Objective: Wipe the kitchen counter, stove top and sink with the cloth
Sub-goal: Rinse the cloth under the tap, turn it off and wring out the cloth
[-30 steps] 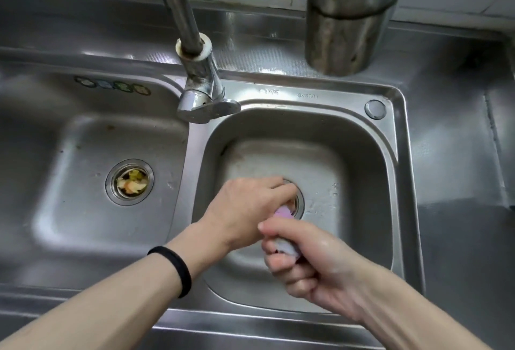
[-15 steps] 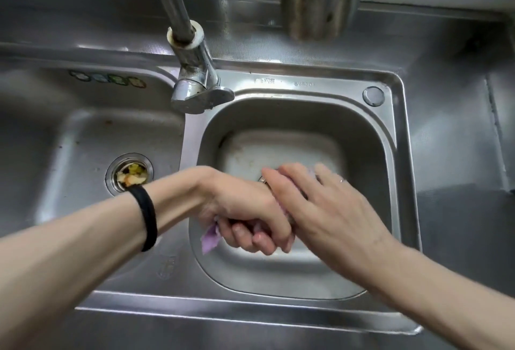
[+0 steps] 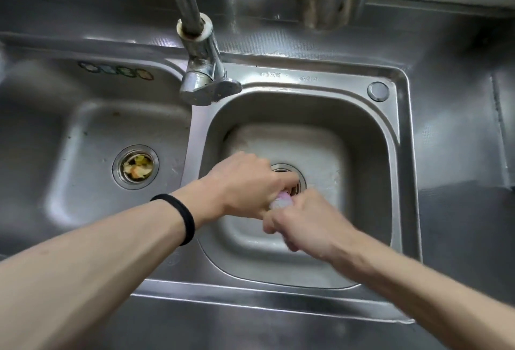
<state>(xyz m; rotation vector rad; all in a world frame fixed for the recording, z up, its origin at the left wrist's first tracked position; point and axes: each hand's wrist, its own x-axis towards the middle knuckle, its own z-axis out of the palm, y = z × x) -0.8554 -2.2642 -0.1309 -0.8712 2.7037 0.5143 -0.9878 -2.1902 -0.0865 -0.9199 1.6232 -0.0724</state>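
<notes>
Over the right basin of the steel sink (image 3: 401, 154), just beside its drain (image 3: 292, 172), the left hand (image 3: 245, 182) and right hand (image 3: 303, 221) are clutching the bunched pink cloth (image 3: 282, 202) between them, each grip curling tight round it.

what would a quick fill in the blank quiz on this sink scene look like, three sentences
The left hand and right hand grip the cloth over the ____ basin of the sink.
Some food scraps lie in the drain of the ____ basin.
The band on the left wrist is ____.
Missing words: right; left; black.
</notes>
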